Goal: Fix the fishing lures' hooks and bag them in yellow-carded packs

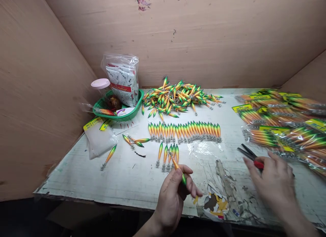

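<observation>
L hand [175, 192] pinches fishing lure [180, 169] by its green end, prob. keeping fingers off hooks; R hand [276, 182] blurred over scissors [258, 163], grip can't tell.

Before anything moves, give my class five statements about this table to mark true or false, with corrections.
1. The left hand holds a lure. True.
2. The scissors lie inside the basket. False: they are at the right hand.
3. The basket is green. True.
4. The loose pile is nearer the person than the long row. False: it is farther away.
5. A pink lid shows by the basket. True.
</observation>
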Motion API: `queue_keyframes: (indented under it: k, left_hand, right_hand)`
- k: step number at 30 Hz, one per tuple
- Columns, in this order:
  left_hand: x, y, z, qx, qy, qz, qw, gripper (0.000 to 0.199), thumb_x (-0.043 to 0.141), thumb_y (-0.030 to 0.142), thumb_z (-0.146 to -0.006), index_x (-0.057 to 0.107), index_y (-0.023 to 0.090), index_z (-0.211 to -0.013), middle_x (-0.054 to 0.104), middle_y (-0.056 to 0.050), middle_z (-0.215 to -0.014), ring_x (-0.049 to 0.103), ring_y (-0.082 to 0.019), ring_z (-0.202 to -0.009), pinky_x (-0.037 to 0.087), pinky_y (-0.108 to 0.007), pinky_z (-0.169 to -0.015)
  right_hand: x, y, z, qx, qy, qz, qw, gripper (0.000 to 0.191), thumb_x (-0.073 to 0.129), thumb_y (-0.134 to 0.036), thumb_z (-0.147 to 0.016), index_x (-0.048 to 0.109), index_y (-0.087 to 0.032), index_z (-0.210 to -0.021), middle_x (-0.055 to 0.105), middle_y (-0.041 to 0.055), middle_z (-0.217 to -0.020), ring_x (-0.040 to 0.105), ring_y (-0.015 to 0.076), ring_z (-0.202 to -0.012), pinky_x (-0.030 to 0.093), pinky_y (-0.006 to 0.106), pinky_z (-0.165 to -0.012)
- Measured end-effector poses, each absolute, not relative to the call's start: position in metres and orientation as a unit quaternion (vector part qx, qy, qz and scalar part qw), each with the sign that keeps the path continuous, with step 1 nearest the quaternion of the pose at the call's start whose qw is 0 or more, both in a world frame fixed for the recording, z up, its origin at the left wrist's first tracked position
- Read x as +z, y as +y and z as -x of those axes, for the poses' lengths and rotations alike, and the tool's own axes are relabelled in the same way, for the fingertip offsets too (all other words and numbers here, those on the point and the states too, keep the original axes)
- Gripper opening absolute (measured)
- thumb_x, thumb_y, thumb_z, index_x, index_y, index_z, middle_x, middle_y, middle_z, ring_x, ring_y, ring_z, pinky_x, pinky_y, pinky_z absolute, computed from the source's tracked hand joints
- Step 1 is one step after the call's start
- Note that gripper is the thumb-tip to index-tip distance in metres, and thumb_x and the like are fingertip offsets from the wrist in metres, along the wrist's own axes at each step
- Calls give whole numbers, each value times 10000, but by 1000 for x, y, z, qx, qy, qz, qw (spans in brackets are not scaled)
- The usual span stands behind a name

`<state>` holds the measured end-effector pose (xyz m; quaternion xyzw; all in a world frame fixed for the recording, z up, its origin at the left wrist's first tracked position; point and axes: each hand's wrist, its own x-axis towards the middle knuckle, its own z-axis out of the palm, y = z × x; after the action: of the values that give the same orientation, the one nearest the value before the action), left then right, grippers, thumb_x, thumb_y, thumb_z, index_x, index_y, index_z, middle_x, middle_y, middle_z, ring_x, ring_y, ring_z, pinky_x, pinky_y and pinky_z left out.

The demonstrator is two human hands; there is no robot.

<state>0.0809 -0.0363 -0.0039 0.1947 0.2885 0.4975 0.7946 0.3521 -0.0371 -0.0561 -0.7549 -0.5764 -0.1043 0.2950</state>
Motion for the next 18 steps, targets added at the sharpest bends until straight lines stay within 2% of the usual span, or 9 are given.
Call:
queue_keyframes:
  k: [2, 5, 9, 12, 15, 16, 18]
  left_hand:
    - [-6, -36, -76, 484, 291, -202, 800, 291, 502, 401, -917, 618, 134, -916, 406, 51, -588, 373, -59, -494, 421, -219, -529]
    - [-5, -36, -73, 469, 302, -233, 796, 296, 485, 411, -925, 595, 137, -946, 327, 71, -587, 236, -39, -466, 301, -173, -444]
    - [-4, -35, -71, 454, 325, -273, 784, 333, 447, 461, -934, 568, 166, -1028, 292, 82, -586, 173, -38, -447, 226, -167, -408]
    - [-6, -33, -68, 435, 345, -289, 780, 326, 439, 456, -940, 556, 179, -1068, 309, 81, -598, 155, -38, -446, 194, -172, -402]
    - [-7, -31, -65, 421, 369, -313, 767, 345, 455, 453, -936, 546, 185, -1133, 313, 78, -609, 169, -47, -469, 198, -180, -417]
    - [-8, -30, -65, 418, 377, -324, 761, 358, 459, 454, -934, 541, 186, -1157, 304, 77, -608, 175, -52, -478, 201, -184, -424]
    - [-8, -30, -65, 412, 393, -344, 747, 387, 462, 461, -932, 529, 186, -1196, 277, 80, -602, 176, -61, -490, 201, -194, -434]
  right_hand:
    - [-71, -42, -390, -103, -583, 788, 169, 345, 464, -521, -846, 523, -188, -777, 552, 272, -999, 522, 499, -1028, 434, 627, -761]
    - [-90, -51, -408, -140, -589, 788, 111, 293, 394, -413, -871, 517, -176, -751, 519, 282, -1085, 515, 467, -1042, 434, 603, -810]
    - [-99, -49, -406, -158, -590, 779, 140, 223, 370, -340, -834, 483, -185, -719, 487, 261, -1106, 455, 462, -1127, 406, 629, -869]
    - [-87, -46, -402, -120, -627, 747, 186, 201, 342, -353, -822, 447, -206, -734, 519, 241, -1035, 503, 425, -1065, 405, 624, -889]
    - [-59, -54, -378, -43, -676, 703, 216, 215, 354, -381, -863, 480, -207, -855, 549, 159, -1036, 578, 311, -966, 505, 458, -799]
    - [-48, -57, -364, 6, -704, 676, 217, 203, 371, -372, -887, 496, -214, -915, 549, 131, -1069, 589, 268, -962, 522, 387, -761]
    - [-26, -63, -330, 107, -748, 609, 242, 137, 409, -320, -915, 498, -223, -952, 537, 108, -1091, 598, 215, -948, 527, 311, -744]
